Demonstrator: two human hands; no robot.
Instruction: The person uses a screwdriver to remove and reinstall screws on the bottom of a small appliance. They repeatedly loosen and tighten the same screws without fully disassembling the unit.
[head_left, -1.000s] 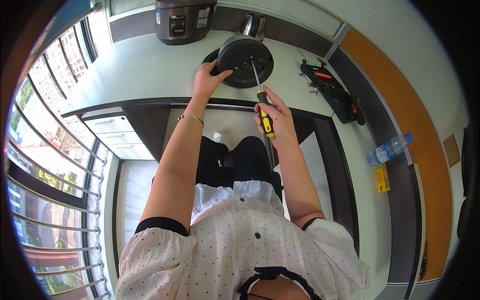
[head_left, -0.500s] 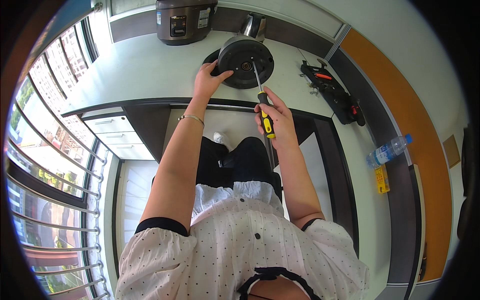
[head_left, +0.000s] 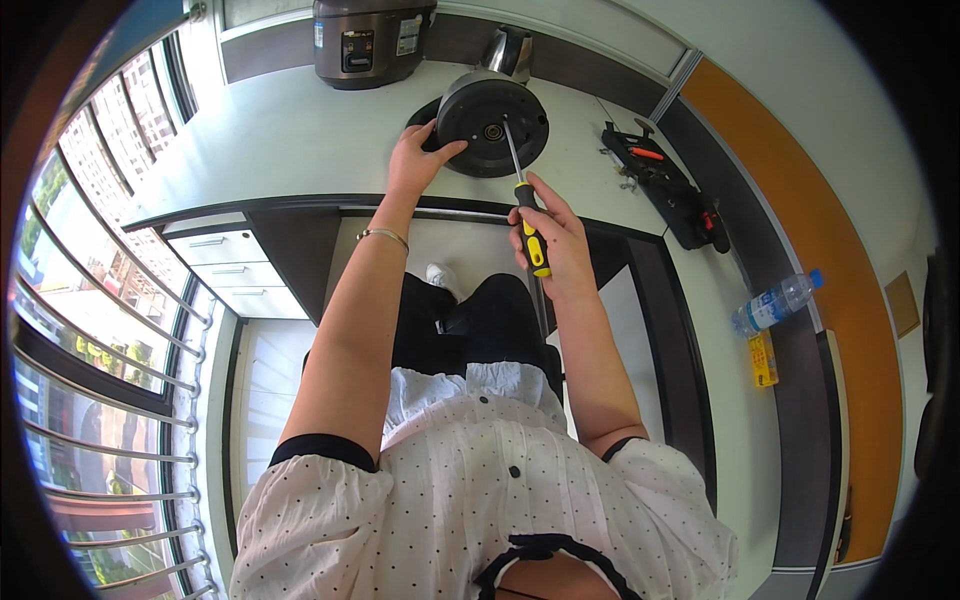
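- OK, we've got a black round disc-shaped base [head_left: 472,112] on its edge at the near side of the pale worktop [head_left: 280,135], flat face toward us, brassy ring [head_left: 493,132] at centre.
- Our left hand [head_left: 412,162] has hold of its left rim: thumb on the face, fingers half open round the side. Fingertips partly hidden, grip force can't be told.
- Our right hand [head_left: 556,228] has fingers curled closed round a black-and-yellow screwdriver [head_left: 534,240], long steel shaft pointing away from us.
- Screwdriver tip is at the face, just above and right of the ring. Can't tell if it's seated in a screw.
- Thin metal bracelet [head_left: 383,236] sits on our left wrist.
- Just behind the base: shiny steel vessel [head_left: 508,52]. Further left, dark rounded cooker [head_left: 368,45] with a front panel.
- Right side of the worktop: black tool holder [head_left: 672,188] with orange and red parts, then a clear blue-capped bottle [head_left: 780,302] lying down, small yellow box [head_left: 763,360] just beside it.
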